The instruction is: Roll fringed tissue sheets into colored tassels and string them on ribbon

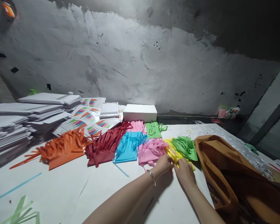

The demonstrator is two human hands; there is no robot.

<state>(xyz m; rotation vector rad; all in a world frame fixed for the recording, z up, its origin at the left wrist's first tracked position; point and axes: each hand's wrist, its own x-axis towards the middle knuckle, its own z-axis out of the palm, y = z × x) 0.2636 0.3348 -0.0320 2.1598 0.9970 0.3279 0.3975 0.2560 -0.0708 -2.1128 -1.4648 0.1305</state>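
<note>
Fringed bundles: all the ones you have out show cut strips: the orange bundle point(63, 151), dark red bundle point(106, 144), blue bundle point(130, 147), near pink bundle point(151, 153), yellow bundle point(177, 157) and near green bundle point(184, 148), with a far pink bundle point(138, 126) and far green bundle point(154, 130) behind, so the cutting looks done on these.
Yellow bundle, stage: you appear to be partway through handling it; whether its strips are all separated, you cannot tell under your hands.
Yellow bundle, place: right of centre in the lower half of the frame, on the white table point(67, 193), between the near pink bundle and the near green bundle, which partly covers it.
Yellow bundle, direction: its long axis seems to slant from upper left to lower right; its visible strips trail toward the upper left.
Left hand point(163, 164): your fingers curl together at the yellow bundle's left side; a pinch cannot be confirmed.
Right hand point(184, 172): your fingers bend down, close together, over its near edge; what the tips grip is hidden.
Loose strips: blue strips point(20, 186) and pale green strips point(20, 212) lie apart from the bundles at lower left.
</note>
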